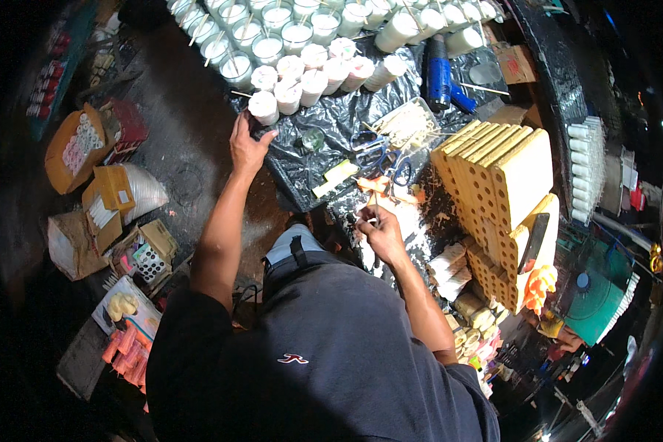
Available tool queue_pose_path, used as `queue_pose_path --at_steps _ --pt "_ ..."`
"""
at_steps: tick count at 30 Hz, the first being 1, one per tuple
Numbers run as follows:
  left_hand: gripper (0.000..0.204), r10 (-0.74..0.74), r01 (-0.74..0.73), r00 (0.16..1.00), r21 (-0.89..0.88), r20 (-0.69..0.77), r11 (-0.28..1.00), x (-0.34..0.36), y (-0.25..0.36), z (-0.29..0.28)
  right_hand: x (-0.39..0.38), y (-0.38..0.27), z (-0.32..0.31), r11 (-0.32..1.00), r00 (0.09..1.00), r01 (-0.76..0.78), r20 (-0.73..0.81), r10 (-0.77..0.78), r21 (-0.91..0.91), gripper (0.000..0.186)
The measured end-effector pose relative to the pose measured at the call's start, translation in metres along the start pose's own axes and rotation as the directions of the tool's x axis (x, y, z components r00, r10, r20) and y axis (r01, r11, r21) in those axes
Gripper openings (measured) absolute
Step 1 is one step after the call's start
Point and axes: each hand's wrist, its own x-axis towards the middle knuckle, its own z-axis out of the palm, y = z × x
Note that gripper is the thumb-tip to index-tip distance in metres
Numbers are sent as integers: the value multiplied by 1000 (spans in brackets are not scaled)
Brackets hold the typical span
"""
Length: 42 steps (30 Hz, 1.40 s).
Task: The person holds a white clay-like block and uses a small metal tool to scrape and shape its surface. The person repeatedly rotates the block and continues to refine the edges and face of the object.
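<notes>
My left hand (pixel 247 147) is at the black plastic-covered table's front corner, fingers apart, just below a white candle (pixel 263 108) at the end of a cluster; it appears to hold nothing. My right hand (pixel 376 232) is closed round a thin tool, partly hidden, beside orange wax pieces (pixel 372 184). Above it lie blue-handled scissors (pixel 394 162), yellow-green pieces (pixel 335 178) and a clear container of small sticks (pixel 412 121). A small clear glass (pixel 313 140) stands right of my left hand.
Rows of wax-filled glasses (pixel 280 37) fill the table's back. A blue heat gun (pixel 438 70) lies right of them. Yellow perforated blocks (pixel 516 177) are stacked at the right. Cardboard boxes (pixel 66 155) and pink bundles (pixel 125 350) sit on the left, beside the floor (pixel 177 96).
</notes>
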Motion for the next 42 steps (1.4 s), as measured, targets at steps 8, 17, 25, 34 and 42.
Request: queue_pose_path --at_steps 8,17,25,34,42 --pt "56 -118 123 992 -128 47 984 -78 9 -23 -102 92 -71 714 938 -344 -188 291 -610 61" --pt "36 225 -161 832 -168 507 973 -164 129 -2 -161 166 -135 751 646 -556 -754 120 -357 57" --pt "39 454 -244 532 -384 714 890 -265 239 74 -127 184 -138 795 629 -482 -778 20 -369 49" --pt "46 -39 306 443 -111 896 945 -344 257 194 -136 196 -152 880 750 -459 -585 308 -126 97" --pt "50 -197 768 271 -88 942 634 -349 305 176 -193 209 -149 841 942 -46 -256 215 539 93"
